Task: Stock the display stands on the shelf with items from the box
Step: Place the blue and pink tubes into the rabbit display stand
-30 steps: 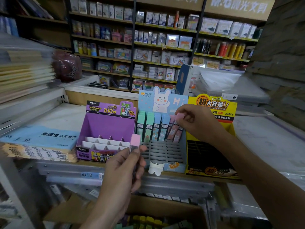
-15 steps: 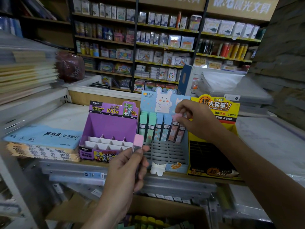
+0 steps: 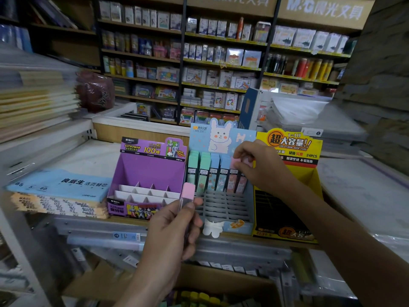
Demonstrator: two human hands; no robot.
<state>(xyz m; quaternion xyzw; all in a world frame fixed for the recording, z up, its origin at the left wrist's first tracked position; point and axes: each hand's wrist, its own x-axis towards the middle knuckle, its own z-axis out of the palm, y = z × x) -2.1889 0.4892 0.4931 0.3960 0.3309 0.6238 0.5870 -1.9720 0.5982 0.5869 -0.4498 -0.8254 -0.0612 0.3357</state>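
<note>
Pink case pinched in R hand, at blue stand's back row.

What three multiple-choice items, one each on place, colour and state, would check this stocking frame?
1. Where does the bunny stand sit?
A. Between the purple stand and the yellow stand
B. Left of the purple stand
C. On the floor

2. What colour caps the case in the left hand?
A. Green
B. Pink
C. Yellow

3. How full is the purple stand?
A. Packed
B. Half full
C. Its compartments look empty

Answers:
1 A: purple stand on its left, yellow stand on its right.
2 B: the left hand holds a pink-capped case.
3 C: only bare white dividers show.
</note>
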